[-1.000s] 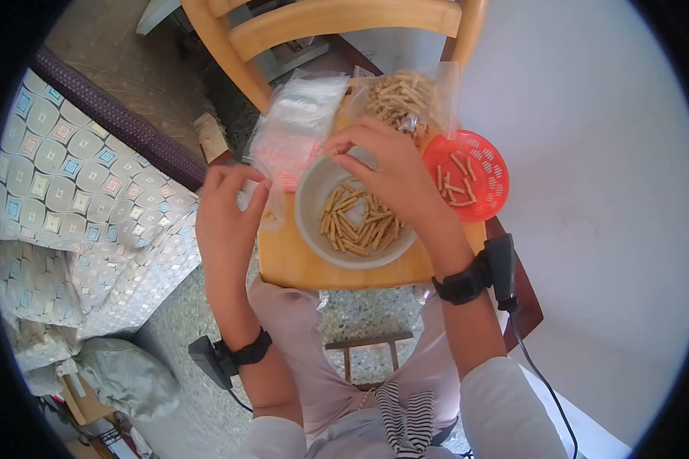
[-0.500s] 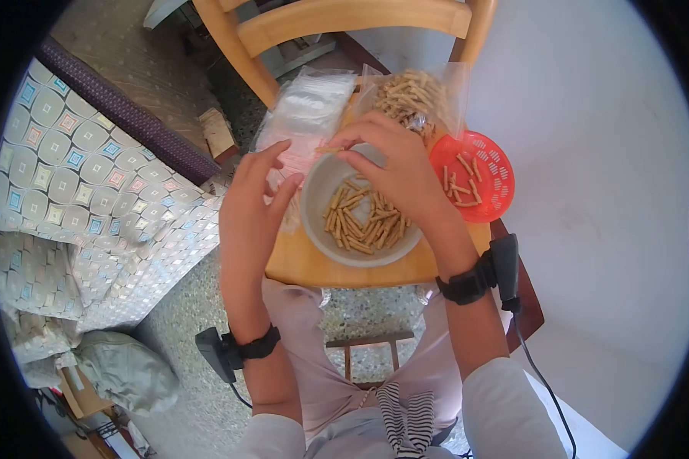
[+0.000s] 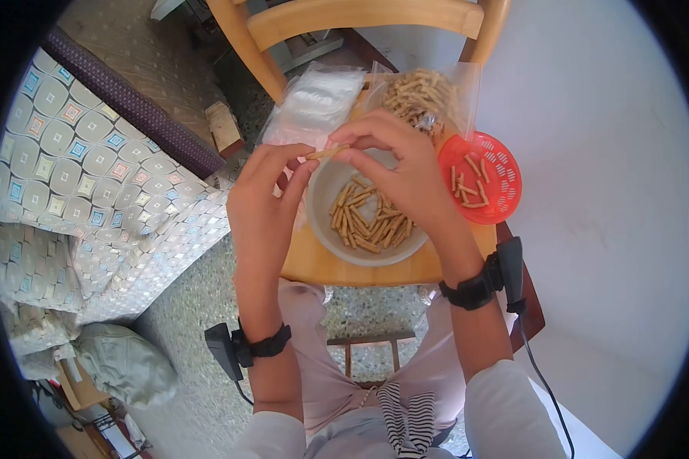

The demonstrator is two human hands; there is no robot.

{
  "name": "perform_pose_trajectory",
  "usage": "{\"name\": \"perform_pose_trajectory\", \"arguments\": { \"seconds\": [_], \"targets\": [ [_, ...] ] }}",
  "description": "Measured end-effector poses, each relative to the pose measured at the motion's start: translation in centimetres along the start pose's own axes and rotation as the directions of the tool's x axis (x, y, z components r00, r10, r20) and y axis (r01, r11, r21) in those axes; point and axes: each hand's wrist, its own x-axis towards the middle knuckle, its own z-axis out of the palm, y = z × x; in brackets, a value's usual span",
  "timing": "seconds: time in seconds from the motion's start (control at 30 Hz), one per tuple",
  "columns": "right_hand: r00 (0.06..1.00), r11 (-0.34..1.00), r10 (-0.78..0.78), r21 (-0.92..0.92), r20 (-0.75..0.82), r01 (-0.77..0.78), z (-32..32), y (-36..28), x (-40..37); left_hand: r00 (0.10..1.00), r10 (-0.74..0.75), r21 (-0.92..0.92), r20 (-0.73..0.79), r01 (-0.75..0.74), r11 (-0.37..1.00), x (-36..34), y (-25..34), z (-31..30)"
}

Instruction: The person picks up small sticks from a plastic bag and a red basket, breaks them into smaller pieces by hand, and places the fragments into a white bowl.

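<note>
One wooden chair (image 3: pixel 360 17) is standing before us, its seat (image 3: pixel 306 258) carrying the things about us. Toward the back, a clear bag of tan pieces (image 3: pixel 421 96) is resting on the right and a stack of flat plastic bags (image 3: pixel 314 99) on the left. Nearer to us a pale bowl (image 3: pixel 344 256) is holding many loose sticks (image 3: pixel 390 228), and a red basket (image 3: pixel 510 187) just beside it on the right is holding a few more.

We are bringing both hands face to face by the bowl's far left rim. Our left hand (image 3: pixel 266 200) is pinching the left end of one stick (image 3: pixel 327 153) between thumb and finger; our right hand (image 3: pixel 402 164) is gripping its right end likewise. Neither hand is lying nearer: the stick is bridging the gap between them. Its long axis is running side to side, the right end slanting slightly away from us.

The stick is looking slim, fairly straight and yellowish tan, like those in the bowl; our fingertips are hiding its ends, so we are not telling their shape.
</note>
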Motion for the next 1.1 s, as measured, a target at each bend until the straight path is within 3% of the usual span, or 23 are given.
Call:
{"name": "perform_pose_trajectory", "arguments": {
  "seconds": [0.07, 0.13, 0.37, 0.67, 1.1],
  "targets": [
    [1.000, 0.999, 0.015, -0.028, 0.003, -0.015, -0.3, 0.0, 0.0, 0.996, -0.005, -0.002, -0.087, 0.005, 1.000, 0.0, 0.4, 0.0],
    [0.993, 0.970, -0.104, -0.214, 0.057, 0.114, -0.5, 0.3, 0.0, 0.996, 0.004, -0.040, -0.093, -0.008, 0.999, 0.1, 0.6, -0.1],
    [0.993, 0.979, -0.050, -0.191, 0.110, 0.071, 0.0, 0.5, -0.2, 0.992, 0.117, -0.160, -0.038, -0.122, 0.980, -0.1, 1.7, 0.5],
    [0.993, 0.978, -0.029, -0.204, 0.113, 0.052, 0.0, 0.4, -0.3, 0.991, 0.130, -0.123, 0.017, -0.127, 0.984, -0.2, 1.5, 0.5],
    [0.971, 0.941, -0.115, -0.292, 0.207, 0.174, -0.2, 0.2, -0.2, 0.994, 0.096, -0.121, 0.042, -0.091, 0.989, -0.3, 1.6, 0.5]
  ]
}}
